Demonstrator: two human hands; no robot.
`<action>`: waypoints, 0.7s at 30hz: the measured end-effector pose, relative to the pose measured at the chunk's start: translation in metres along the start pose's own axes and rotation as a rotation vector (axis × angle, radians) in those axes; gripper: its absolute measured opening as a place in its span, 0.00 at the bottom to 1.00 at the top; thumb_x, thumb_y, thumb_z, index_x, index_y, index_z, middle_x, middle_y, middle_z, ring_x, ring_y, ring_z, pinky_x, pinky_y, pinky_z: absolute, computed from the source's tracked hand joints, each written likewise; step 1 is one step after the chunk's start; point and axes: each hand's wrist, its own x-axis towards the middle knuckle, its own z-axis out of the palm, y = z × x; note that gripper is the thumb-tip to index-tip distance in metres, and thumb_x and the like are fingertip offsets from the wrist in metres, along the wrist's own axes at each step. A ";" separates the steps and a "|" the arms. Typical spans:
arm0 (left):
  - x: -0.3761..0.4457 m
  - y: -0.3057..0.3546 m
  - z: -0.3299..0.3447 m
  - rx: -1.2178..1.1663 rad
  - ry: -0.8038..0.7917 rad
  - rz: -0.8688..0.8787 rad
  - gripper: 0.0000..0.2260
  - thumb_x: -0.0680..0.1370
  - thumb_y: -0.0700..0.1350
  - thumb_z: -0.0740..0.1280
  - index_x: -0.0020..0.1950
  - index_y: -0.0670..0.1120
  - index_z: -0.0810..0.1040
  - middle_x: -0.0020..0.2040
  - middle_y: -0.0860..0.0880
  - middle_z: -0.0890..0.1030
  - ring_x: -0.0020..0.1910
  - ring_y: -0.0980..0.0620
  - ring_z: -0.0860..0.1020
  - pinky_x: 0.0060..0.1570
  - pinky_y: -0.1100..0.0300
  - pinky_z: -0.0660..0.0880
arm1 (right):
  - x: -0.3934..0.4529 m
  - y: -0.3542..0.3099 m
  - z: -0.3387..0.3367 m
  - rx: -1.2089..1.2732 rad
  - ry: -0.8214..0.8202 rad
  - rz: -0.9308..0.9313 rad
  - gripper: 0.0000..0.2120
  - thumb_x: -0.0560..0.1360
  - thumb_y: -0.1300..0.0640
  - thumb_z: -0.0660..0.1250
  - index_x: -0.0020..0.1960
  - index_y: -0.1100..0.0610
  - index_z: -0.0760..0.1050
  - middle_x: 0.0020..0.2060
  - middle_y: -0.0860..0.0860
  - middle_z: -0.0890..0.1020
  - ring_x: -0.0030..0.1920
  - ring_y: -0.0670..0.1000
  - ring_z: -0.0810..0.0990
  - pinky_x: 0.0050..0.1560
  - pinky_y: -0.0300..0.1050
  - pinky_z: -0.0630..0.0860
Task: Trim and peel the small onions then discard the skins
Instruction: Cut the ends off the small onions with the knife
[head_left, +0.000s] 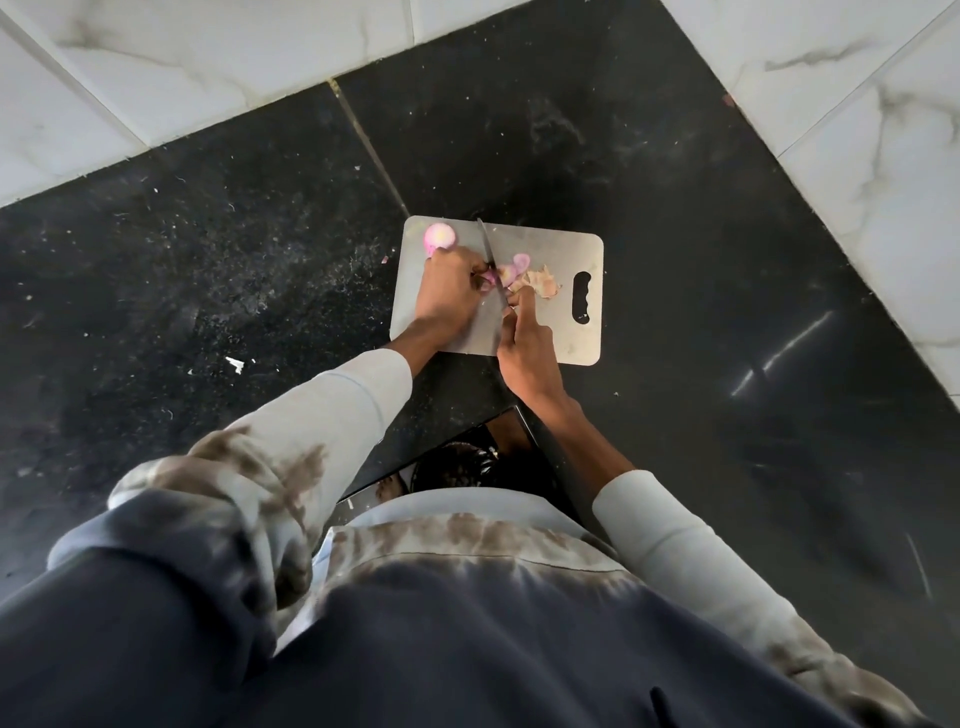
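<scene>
**Onion under the knife on the cutting board**

Counter (675, 260): black polished stone, speckled with crumbs, bounded by white marbled wall tiles (208, 67) at far left and right.

Cutting board (545, 332): grey, rectangular, rounded corners, handle slot at its right end; lies flat on the counter in the middle of the view.

Left hand (449, 299): rests on the left half of the board, fingers curled round a small onion (485, 280) and pinning it down. Only a sliver of the onion shows between the fingers.

Right hand (524, 345): fingers closed round the knife handle, forefinger stretched forward along it. Handle itself hidden in the grip.

Knife (488, 249): dark, narrow blade pointing away from the person, edge down on the held onion, between the two hands.

Peeled onion (440, 238): pink, at the board's far left corner, just beyond the left hand.

Trimmed pieces (514, 267): pink, just right of the blade.

Skins (543, 280): pale, papery, heaped beside those pieces, near the handle slot.
</scene>
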 end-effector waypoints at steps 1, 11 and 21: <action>0.000 0.001 -0.001 0.006 0.002 -0.002 0.05 0.80 0.38 0.73 0.52 0.42 0.89 0.51 0.44 0.87 0.49 0.46 0.84 0.53 0.54 0.82 | 0.001 -0.001 -0.001 0.014 -0.010 0.009 0.18 0.88 0.61 0.56 0.77 0.59 0.61 0.33 0.56 0.78 0.26 0.53 0.75 0.30 0.49 0.65; -0.002 0.003 0.003 0.046 0.034 -0.040 0.05 0.78 0.37 0.72 0.46 0.46 0.87 0.46 0.48 0.87 0.46 0.48 0.84 0.51 0.51 0.84 | 0.017 0.000 0.004 0.045 -0.060 0.063 0.24 0.87 0.60 0.54 0.82 0.54 0.54 0.34 0.55 0.80 0.26 0.56 0.78 0.26 0.50 0.72; -0.003 0.004 0.007 0.094 0.084 0.002 0.06 0.76 0.34 0.72 0.48 0.44 0.85 0.49 0.46 0.87 0.48 0.44 0.84 0.52 0.52 0.82 | -0.046 0.015 -0.009 -0.100 -0.024 -0.002 0.04 0.88 0.60 0.55 0.62 0.58 0.64 0.32 0.47 0.74 0.27 0.45 0.73 0.29 0.38 0.65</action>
